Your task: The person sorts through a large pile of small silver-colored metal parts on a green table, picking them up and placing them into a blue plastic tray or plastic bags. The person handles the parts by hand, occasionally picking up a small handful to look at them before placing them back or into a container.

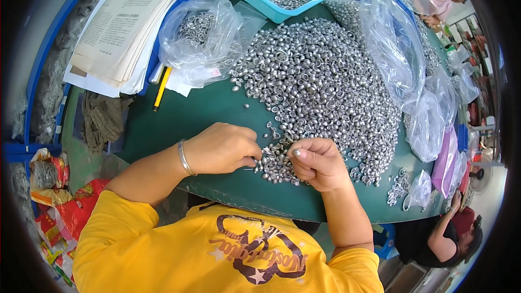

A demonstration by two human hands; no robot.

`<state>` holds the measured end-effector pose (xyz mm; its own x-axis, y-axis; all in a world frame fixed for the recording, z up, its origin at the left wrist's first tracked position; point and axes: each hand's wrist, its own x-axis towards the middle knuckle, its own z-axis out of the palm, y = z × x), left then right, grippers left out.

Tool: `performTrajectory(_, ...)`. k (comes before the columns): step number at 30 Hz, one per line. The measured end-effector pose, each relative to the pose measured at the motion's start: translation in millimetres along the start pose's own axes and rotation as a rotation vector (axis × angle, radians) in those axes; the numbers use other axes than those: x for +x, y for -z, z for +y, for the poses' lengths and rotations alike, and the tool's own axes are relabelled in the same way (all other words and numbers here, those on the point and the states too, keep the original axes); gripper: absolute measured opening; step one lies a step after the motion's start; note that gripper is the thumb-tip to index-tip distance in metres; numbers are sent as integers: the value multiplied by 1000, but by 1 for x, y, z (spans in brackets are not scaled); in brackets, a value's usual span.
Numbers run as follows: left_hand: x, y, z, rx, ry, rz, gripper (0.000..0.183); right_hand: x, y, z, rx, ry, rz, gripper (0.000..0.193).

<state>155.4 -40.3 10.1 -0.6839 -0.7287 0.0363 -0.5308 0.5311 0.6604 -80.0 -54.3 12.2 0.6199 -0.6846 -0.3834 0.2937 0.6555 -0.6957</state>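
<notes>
Curling by silver bits [275,168] on one green table [179,116], one left hand [223,149] and one right hand [321,164] are seen.
Both are pinched in; what's held can't be told. The bits can't be counted; one blue basket [282,12] is cut off.

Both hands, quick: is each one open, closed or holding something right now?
Left hand: curled closed; can't tell whether it holds anything.
Right hand: closed in a pinch; no held piece can be made out.
</notes>
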Motion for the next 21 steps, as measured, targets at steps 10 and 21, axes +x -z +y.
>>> performTrajectory(10,10,1,-4,-1440,445,120,8,4,5,-7,237,341,-9,17)
performTrajectory(21,14,-4,-10,-1657,509,169,14,16,-10,2,-1695,662,401,8)
